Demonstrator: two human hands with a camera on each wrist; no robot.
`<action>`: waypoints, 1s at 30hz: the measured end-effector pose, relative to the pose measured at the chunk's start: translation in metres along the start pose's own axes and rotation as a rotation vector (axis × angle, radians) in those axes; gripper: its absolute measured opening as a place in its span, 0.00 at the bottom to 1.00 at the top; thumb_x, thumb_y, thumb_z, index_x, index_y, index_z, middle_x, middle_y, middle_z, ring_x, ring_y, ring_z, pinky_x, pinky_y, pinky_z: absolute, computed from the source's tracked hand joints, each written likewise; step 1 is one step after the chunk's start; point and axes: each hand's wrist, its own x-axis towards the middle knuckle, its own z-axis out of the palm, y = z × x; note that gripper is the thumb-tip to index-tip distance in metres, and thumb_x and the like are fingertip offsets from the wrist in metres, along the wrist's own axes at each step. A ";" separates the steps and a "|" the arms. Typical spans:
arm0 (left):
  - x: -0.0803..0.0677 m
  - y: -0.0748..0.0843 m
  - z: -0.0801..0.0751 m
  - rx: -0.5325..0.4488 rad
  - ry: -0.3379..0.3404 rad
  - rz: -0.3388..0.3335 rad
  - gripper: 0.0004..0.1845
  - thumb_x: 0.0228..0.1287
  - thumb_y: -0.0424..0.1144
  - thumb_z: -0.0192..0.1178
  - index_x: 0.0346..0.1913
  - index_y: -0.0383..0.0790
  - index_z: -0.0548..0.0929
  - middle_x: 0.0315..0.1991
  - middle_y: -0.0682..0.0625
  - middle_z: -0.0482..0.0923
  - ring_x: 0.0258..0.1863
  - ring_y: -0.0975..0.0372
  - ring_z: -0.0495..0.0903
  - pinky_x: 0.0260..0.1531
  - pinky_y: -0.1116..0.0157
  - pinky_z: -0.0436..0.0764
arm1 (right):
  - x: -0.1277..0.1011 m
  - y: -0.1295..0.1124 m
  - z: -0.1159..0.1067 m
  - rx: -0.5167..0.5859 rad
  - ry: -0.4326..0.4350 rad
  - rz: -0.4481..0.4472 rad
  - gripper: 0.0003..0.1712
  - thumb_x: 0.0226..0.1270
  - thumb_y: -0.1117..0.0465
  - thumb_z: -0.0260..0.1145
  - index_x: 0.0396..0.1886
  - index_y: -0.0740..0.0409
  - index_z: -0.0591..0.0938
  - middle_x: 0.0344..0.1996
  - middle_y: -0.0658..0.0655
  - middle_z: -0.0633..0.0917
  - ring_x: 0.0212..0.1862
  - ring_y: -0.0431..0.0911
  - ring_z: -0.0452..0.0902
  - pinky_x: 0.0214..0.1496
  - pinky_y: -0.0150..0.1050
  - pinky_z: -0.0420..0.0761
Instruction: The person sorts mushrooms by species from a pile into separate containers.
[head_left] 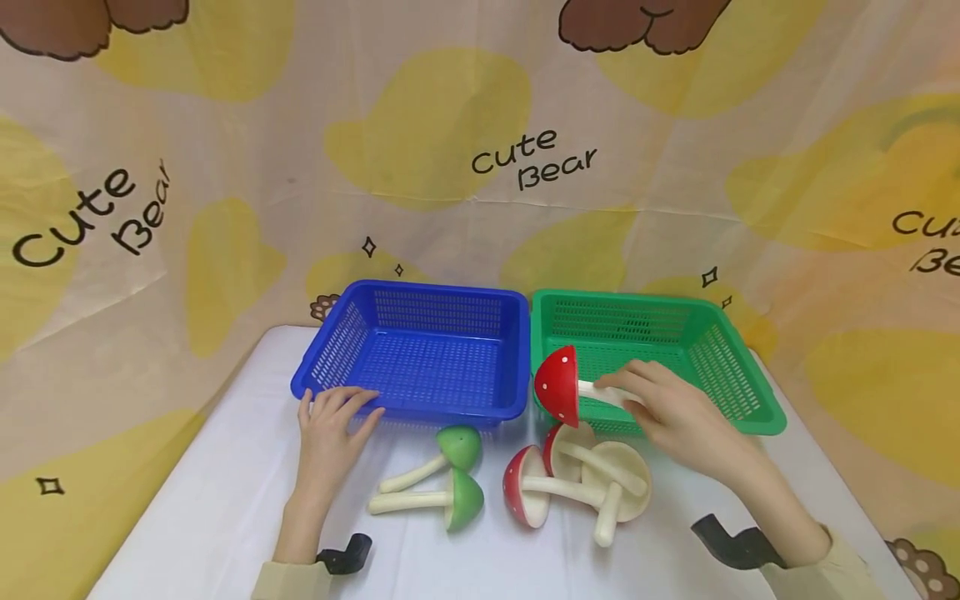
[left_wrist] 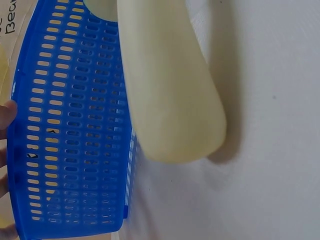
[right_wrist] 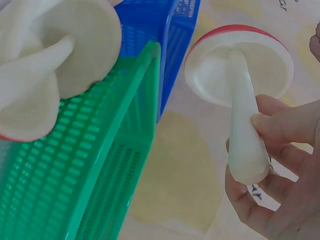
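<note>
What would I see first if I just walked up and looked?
The red spotted mushroom, held up by its white stem in the right hand above the green basket. Then the blue basket beside it, where the left hand rests on the front rim.

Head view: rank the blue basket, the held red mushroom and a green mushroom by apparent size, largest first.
1. Blue basket, clearly largest.
2. and 3. Held red mushroom and green mushroom: they look about alike, and the held one is lifted toward the camera, so I won't rank them.
</note>
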 end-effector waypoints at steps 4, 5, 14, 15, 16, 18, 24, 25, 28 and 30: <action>0.000 -0.001 0.000 -0.004 -0.009 -0.007 0.13 0.50 0.38 0.73 0.41 0.44 0.87 0.41 0.45 0.84 0.49 0.49 0.74 0.65 0.34 0.53 | 0.017 -0.004 0.006 0.020 -0.027 -0.005 0.22 0.59 0.73 0.64 0.50 0.47 0.81 0.43 0.47 0.82 0.46 0.42 0.77 0.35 0.34 0.81; 0.000 -0.001 0.000 -0.005 -0.011 -0.009 0.13 0.50 0.38 0.73 0.41 0.44 0.87 0.42 0.45 0.83 0.49 0.49 0.74 0.65 0.34 0.53 | 0.022 -0.005 0.008 0.029 -0.034 -0.003 0.21 0.60 0.72 0.64 0.50 0.47 0.81 0.43 0.47 0.82 0.45 0.42 0.77 0.35 0.33 0.80; 0.001 -0.004 -0.006 0.008 -0.015 -0.025 0.13 0.51 0.39 0.72 0.41 0.43 0.87 0.42 0.45 0.84 0.49 0.49 0.74 0.65 0.34 0.53 | 0.068 -0.017 0.028 0.145 -0.080 0.021 0.18 0.64 0.69 0.62 0.50 0.47 0.81 0.42 0.48 0.81 0.41 0.42 0.75 0.37 0.34 0.78; 0.001 -0.004 -0.006 0.006 -0.012 -0.024 0.13 0.51 0.38 0.72 0.41 0.43 0.87 0.42 0.44 0.84 0.49 0.49 0.74 0.65 0.34 0.53 | 0.073 -0.018 0.030 0.154 -0.085 0.026 0.18 0.65 0.69 0.62 0.50 0.46 0.81 0.42 0.48 0.81 0.41 0.42 0.75 0.38 0.34 0.78; 0.001 -0.004 -0.005 0.004 -0.008 -0.024 0.13 0.51 0.38 0.72 0.41 0.42 0.87 0.42 0.44 0.84 0.49 0.49 0.74 0.65 0.34 0.52 | 0.077 -0.019 0.032 0.164 -0.090 0.033 0.17 0.65 0.68 0.62 0.50 0.46 0.81 0.42 0.48 0.81 0.41 0.42 0.75 0.37 0.34 0.78; 0.002 -0.004 -0.004 -0.002 -0.002 -0.021 0.13 0.50 0.37 0.73 0.41 0.42 0.87 0.41 0.43 0.84 0.49 0.48 0.74 0.65 0.34 0.53 | 0.085 -0.021 0.037 0.176 -0.096 0.049 0.17 0.65 0.68 0.62 0.50 0.46 0.81 0.43 0.48 0.82 0.42 0.43 0.75 0.38 0.35 0.78; 0.001 0.000 0.002 -0.006 -0.010 -0.017 0.13 0.50 0.38 0.73 0.41 0.42 0.87 0.42 0.44 0.84 0.49 0.48 0.75 0.65 0.34 0.53 | 0.106 -0.022 0.060 0.202 -0.093 0.052 0.18 0.65 0.70 0.60 0.50 0.47 0.81 0.46 0.50 0.83 0.43 0.45 0.77 0.38 0.37 0.79; 0.001 0.000 0.002 -0.005 -0.011 -0.017 0.13 0.50 0.38 0.73 0.41 0.42 0.87 0.42 0.44 0.84 0.49 0.48 0.75 0.65 0.34 0.53 | 0.109 -0.022 0.065 0.211 -0.087 0.050 0.18 0.65 0.70 0.59 0.51 0.48 0.81 0.46 0.50 0.83 0.43 0.45 0.77 0.38 0.37 0.79; 0.000 0.000 0.002 0.000 -0.006 -0.017 0.13 0.50 0.38 0.73 0.41 0.43 0.87 0.42 0.44 0.84 0.49 0.48 0.75 0.65 0.34 0.53 | 0.119 -0.025 0.077 0.244 -0.069 0.058 0.19 0.65 0.71 0.58 0.51 0.49 0.82 0.46 0.51 0.83 0.43 0.46 0.77 0.40 0.39 0.79; 0.000 0.000 0.001 0.004 -0.004 -0.015 0.13 0.50 0.38 0.73 0.41 0.43 0.87 0.42 0.44 0.84 0.49 0.48 0.75 0.65 0.34 0.54 | 0.125 -0.028 0.084 0.268 -0.057 0.067 0.19 0.65 0.71 0.58 0.51 0.49 0.81 0.46 0.51 0.83 0.44 0.46 0.77 0.41 0.40 0.79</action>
